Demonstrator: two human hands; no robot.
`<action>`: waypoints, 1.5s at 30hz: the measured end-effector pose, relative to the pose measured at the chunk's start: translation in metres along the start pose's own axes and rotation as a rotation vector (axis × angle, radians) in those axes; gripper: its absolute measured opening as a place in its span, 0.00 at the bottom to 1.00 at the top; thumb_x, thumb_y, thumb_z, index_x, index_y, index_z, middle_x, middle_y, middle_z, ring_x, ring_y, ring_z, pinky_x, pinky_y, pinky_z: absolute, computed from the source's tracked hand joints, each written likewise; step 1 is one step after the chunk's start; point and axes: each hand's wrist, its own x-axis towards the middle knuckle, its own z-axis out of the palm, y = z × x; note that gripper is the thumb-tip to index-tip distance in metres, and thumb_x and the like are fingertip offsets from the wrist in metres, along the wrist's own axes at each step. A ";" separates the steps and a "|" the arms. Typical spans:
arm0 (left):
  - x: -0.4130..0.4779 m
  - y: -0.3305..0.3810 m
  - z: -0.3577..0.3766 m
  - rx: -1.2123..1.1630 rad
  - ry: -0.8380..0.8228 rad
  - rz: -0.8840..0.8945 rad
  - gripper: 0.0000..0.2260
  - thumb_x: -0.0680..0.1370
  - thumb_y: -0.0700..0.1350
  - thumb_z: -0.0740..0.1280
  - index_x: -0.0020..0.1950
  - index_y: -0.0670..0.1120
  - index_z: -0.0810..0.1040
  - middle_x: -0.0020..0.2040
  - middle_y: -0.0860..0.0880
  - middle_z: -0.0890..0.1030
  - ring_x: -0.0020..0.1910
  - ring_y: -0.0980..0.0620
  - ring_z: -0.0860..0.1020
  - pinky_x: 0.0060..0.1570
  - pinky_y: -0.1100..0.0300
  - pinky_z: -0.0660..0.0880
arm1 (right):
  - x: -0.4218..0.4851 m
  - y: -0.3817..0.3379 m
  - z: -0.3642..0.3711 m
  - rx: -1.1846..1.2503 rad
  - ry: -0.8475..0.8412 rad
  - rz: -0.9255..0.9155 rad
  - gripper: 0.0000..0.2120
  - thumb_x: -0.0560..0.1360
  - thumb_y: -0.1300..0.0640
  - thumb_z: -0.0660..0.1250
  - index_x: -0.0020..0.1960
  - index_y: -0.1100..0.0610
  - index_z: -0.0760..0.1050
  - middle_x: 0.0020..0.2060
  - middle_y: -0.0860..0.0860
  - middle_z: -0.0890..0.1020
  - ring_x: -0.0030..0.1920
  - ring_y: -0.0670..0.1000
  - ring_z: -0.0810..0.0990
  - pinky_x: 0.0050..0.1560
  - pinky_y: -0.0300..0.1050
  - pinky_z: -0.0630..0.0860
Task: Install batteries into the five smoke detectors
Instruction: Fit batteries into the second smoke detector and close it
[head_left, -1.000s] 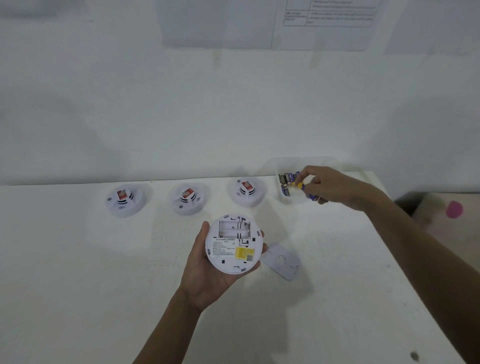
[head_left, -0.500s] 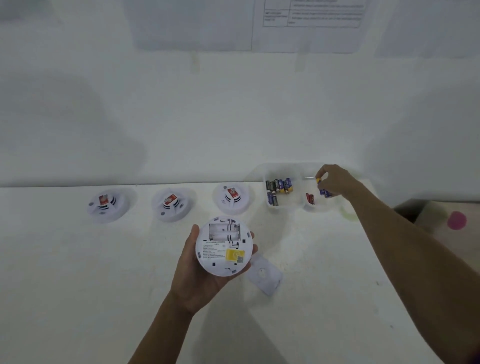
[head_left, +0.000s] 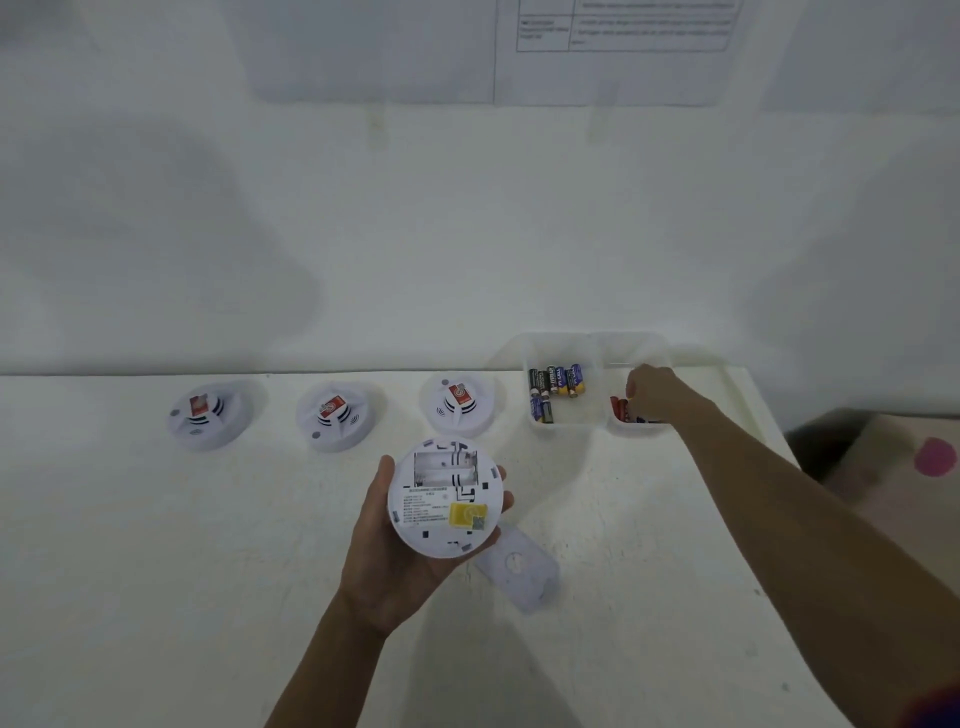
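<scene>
Your left hand (head_left: 387, 551) is nearest, palm up above the tabletop (head_left: 156, 571), with thumb and fingers curled round the rim of a round white detector (head_left: 445, 499). The detector lies back side up in your palm. Its open battery bay faces up at the far edge, and a yellow label sits toward its right side. Just beside it on the right, a white cover (head_left: 517, 569) lies flat on the tabletop, its near-left corner tucked under the detector's edge.

Farther back, three more stand face up in a row, each with a red label on top: the left detector (head_left: 210, 415), the middle detector (head_left: 335, 415) and the right detector (head_left: 457, 402). Right of the row, two clear trays sit side by side. The left tray (head_left: 566, 427) holds blue and black batteries (head_left: 556, 382). The right tray (head_left: 636, 430) holds red batteries (head_left: 621, 408).

Your right hand (head_left: 654, 392) reaches into the right tray, fingers pointing down among the red batteries. You cannot tell whether they pinch one.

Behind everything, a printed sheet (head_left: 623, 26) hangs on the white wall (head_left: 363, 234).
</scene>
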 end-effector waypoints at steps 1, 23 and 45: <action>0.001 0.000 0.000 0.005 -0.003 0.004 0.33 0.80 0.62 0.52 0.76 0.41 0.53 0.75 0.36 0.57 0.74 0.35 0.55 0.73 0.43 0.48 | 0.002 0.001 0.002 -0.026 0.007 -0.009 0.07 0.71 0.65 0.64 0.34 0.61 0.71 0.29 0.53 0.72 0.31 0.52 0.72 0.28 0.39 0.66; 0.001 0.007 -0.005 0.013 -0.001 0.021 0.32 0.80 0.62 0.52 0.77 0.43 0.54 0.75 0.37 0.57 0.74 0.35 0.54 0.73 0.44 0.46 | 0.004 -0.082 0.020 0.144 -0.036 -0.237 0.05 0.72 0.65 0.67 0.46 0.66 0.76 0.43 0.61 0.80 0.34 0.56 0.79 0.40 0.49 0.79; -0.004 0.006 -0.009 0.023 0.005 0.037 0.31 0.80 0.61 0.51 0.77 0.43 0.54 0.76 0.37 0.57 0.74 0.35 0.54 0.73 0.43 0.47 | 0.001 -0.085 0.046 0.137 0.042 -0.135 0.19 0.73 0.59 0.68 0.60 0.63 0.67 0.52 0.59 0.76 0.45 0.54 0.71 0.42 0.44 0.67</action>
